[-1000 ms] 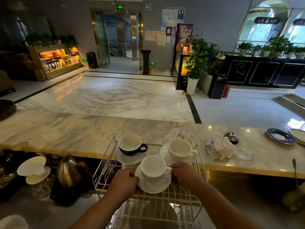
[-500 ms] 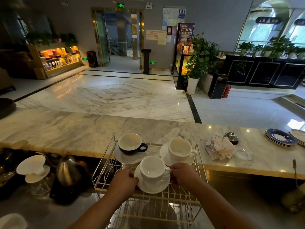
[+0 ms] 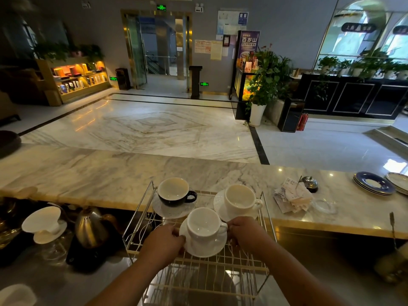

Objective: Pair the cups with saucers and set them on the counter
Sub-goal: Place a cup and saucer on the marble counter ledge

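A white cup (image 3: 202, 226) stands on a white saucer (image 3: 204, 249) over the wire dish rack (image 3: 198, 281). My left hand (image 3: 164, 245) grips the saucer's left rim and my right hand (image 3: 246, 231) grips its right rim beside the cup's handle. Behind them a black cup (image 3: 174, 192) sits on a white saucer (image 3: 171, 209), and another white cup (image 3: 239, 199) sits on its own saucer (image 3: 218, 205), both at the near edge of the marble counter (image 3: 110, 173).
A steel kettle (image 3: 90, 227) and a white pour-over dripper (image 3: 43, 224) stand on the low worktop at left. Paper receipts (image 3: 292, 198), a service bell (image 3: 310, 184), a glass coaster (image 3: 324, 206) and stacked plates (image 3: 373, 183) lie on the counter at right.
Both hands keep their hold on the saucer with the white cup; it has barely shifted over the rack.
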Tool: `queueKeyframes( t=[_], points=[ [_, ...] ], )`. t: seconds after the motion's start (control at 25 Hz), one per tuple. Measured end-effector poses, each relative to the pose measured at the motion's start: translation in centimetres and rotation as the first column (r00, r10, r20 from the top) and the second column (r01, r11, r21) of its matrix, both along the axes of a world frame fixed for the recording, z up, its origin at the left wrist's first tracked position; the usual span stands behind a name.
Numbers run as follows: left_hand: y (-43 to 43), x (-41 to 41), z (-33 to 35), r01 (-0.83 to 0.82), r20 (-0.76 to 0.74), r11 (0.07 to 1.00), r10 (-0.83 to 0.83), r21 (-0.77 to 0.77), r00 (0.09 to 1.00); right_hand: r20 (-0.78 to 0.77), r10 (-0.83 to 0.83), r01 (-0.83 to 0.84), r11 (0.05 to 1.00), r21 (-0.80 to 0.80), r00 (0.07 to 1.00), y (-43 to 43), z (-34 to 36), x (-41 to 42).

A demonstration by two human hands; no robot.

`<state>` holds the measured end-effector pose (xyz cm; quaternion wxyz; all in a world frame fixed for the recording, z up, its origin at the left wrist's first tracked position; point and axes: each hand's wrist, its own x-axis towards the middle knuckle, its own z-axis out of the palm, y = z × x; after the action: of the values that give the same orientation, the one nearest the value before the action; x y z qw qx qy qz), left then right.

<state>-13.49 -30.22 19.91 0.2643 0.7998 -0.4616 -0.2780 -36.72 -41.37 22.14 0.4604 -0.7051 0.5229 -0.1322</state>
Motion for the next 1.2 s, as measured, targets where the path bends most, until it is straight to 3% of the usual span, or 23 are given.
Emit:
queueKeyframes(
  t=[0.2, 0.48, 0.64, 0.84, 1.0, 1.2],
  points=[
    [-0.7, 1.3, 1.7, 0.028, 0.243, 0.999, -0.023, -0.018, 0.97, -0.237, 0.03, -0.096, 0.957, -0.273, 0.971, -0.1, 2.0, -0.7],
    [-5.3, 3.4, 6.5, 0.034, 0.547, 0.985, 0.064, -0.166, 0.835, -0.356, 0.025, -0.219, 0.827, -0.518, 0.934, -3.4, 7.2, -0.2],
    [-9.3, 4.3, 8.6, -0.004, 0.656, 1.0, 0.011, -0.013, 0.755, -0.503, 0.043, -0.325, 0.81, -0.488, 0.863, -6.8, 8.9, 0.2],
    [-12.6, 4.2, 9.3, -0.055, 0.665, 0.969, -0.123, 0.24, 0.736, -0.622, 0.15, -0.424, 0.847, -0.321, 0.769, -9.6, 8.9, 1.2],
    [-14.3, 3.9, 9.5, -0.082, 0.68, 0.942, -0.173, 0.325, 0.713, -0.687, 0.246, -0.485, 0.857, -0.176, 0.683, -11.1, 8.6, 2.1],
    [-15.5, 4.1, 9.5, -0.07, 0.657, 0.917, -0.226, 0.392, 0.719, -0.731, 0.302, -0.542, 0.834, -0.108, 0.611, -11.9, 7.9, 2.8]
  ],
)
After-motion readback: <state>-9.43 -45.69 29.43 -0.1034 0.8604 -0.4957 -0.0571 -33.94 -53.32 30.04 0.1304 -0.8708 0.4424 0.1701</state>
